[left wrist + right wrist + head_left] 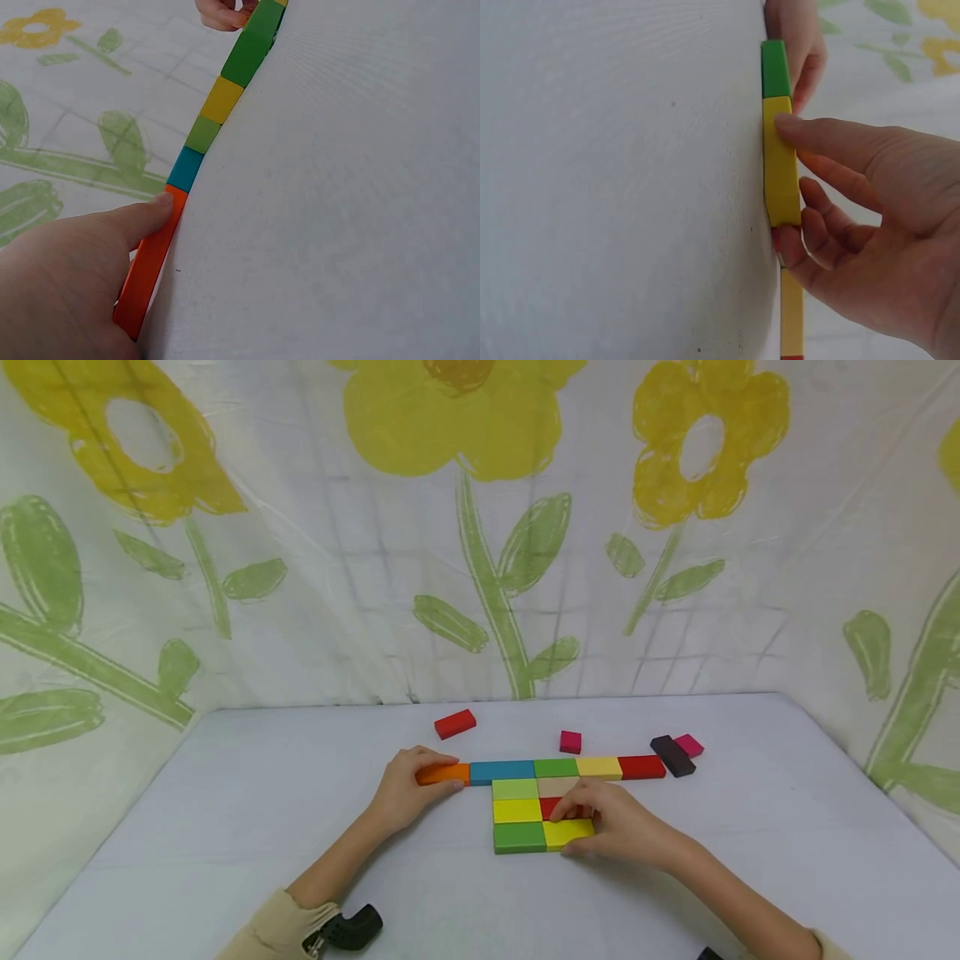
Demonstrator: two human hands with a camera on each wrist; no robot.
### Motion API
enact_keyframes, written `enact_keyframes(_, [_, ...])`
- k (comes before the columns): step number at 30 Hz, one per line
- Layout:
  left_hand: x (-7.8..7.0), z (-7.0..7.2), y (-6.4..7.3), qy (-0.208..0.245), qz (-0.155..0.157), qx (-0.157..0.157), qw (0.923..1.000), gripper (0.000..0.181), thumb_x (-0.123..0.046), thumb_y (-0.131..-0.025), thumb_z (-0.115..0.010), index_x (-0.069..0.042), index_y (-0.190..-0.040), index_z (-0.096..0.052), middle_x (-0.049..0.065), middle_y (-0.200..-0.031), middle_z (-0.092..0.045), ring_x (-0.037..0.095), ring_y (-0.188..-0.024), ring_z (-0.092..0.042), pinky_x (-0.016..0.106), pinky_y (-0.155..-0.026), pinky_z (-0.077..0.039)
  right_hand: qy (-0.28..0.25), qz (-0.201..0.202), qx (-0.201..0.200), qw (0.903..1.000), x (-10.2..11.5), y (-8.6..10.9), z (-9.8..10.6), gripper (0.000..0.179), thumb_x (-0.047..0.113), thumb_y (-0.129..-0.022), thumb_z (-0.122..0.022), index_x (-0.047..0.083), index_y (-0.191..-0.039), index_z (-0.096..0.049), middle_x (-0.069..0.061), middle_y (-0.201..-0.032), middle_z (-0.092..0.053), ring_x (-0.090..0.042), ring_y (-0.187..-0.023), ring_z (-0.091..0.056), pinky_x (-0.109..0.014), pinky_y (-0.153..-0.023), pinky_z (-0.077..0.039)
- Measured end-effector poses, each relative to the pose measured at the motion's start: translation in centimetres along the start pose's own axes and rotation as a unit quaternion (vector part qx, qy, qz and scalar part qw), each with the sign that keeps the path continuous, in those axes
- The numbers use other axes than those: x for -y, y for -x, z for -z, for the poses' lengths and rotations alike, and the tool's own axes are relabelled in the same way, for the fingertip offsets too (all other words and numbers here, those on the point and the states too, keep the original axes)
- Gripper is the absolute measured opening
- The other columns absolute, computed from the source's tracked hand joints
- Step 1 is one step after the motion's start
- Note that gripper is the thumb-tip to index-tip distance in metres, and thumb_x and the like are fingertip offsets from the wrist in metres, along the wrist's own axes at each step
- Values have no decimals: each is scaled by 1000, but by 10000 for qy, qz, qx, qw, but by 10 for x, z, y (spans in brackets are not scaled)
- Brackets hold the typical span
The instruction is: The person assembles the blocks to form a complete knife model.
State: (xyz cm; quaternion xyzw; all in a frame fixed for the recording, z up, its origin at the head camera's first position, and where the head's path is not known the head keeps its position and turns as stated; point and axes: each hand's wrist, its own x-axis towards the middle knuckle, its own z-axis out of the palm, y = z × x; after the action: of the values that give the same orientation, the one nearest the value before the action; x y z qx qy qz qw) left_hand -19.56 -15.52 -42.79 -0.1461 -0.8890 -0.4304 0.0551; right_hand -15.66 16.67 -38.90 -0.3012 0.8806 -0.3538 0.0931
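Note:
A row of wooden blocks runs across the table: orange (441, 775), blue (501, 772), green (555, 767), pale yellow (598, 767) and red (642, 767). My left hand (401, 789) grips the orange block at the row's left end, its thumb along the near side. Below the row, two columns of blocks lie side by side, with a green block (519, 837) at the near left. Beside it, my right hand (630, 827) pinches the near-right yellow block (780, 161), thumb on its near face. Its fingers partly hide the red block (550, 808) behind.
Behind the row lie a loose red block (455, 724) and a small pink block (570, 742). At the right, a dark block (672, 756) leans on another pink block (689, 745). A flower-printed curtain (300, 610) hangs at the table's far edge.

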Motion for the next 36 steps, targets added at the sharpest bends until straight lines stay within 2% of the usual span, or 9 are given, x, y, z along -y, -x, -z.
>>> enact_keyframes(10, [1,0,1,35,6,13,10000,32,-25,-83,-79,-17,-114,-73,-3,-105,-64,19,-103,-52,36,-82,-46,-56,-40,7,10000,2,0,-1,31,26,-76,-84,21,-103,-69,8,-95,-59,-14,-88,-53,-24,-72,-48])
enact_keyframes(17, [0,1,1,27,23,-2,10000,32,-23,-83,-79,-17,-114,-74,-3,-105,-64,19,-103,-52,36,-82,-47,-124,-366,-64,9992,3,1,5,34,28,-78,-83,21,-108,-69,10,-99,-62,-17,-92,-54,-25,-72,-50])
enact_keyframes(20, [0,0,0,20,41,2,10000,33,-23,-83,-79,-17,-114,-73,-5,-105,-64,18,-103,-52,35,-83,-47,-124,-416,-215,9988,1,3,11,32,27,-80,-81,21,-109,-69,8,-100,-62,-19,-92,-54,-26,-72,-51])
enact_keyframes(26, [0,0,0,29,-4,3,10000,33,-23,-83,-79,-17,-114,-73,-4,-105,-64,18,-103,-52,36,-83,-46,71,-182,-659,9976,-7,7,29,29,21,-83,-79,14,-109,-69,1,-105,-65,-22,-91,-56,-27,-73,-52])
enact_keyframes(30, [0,1,1,36,-34,-1,10000,33,-23,-83,-79,-16,-114,-73,-3,-105,-64,19,-104,-52,37,-83,-45,248,-321,-960,9946,-12,9,39,29,18,-83,-78,11,-110,-69,-3,-107,-65,-22,-91,-57,-25,-72,-52])
enact_keyframes(36, [1,1,1,7,-56,14,10000,33,-24,-83,-79,-17,-114,-73,-2,-106,-65,19,-104,-52,37,-83,-45,340,-177,-1225,9917,-20,7,44,30,15,-82,-78,8,-110,-69,-6,-107,-67,-23,-89,-58,-25,-71,-53])
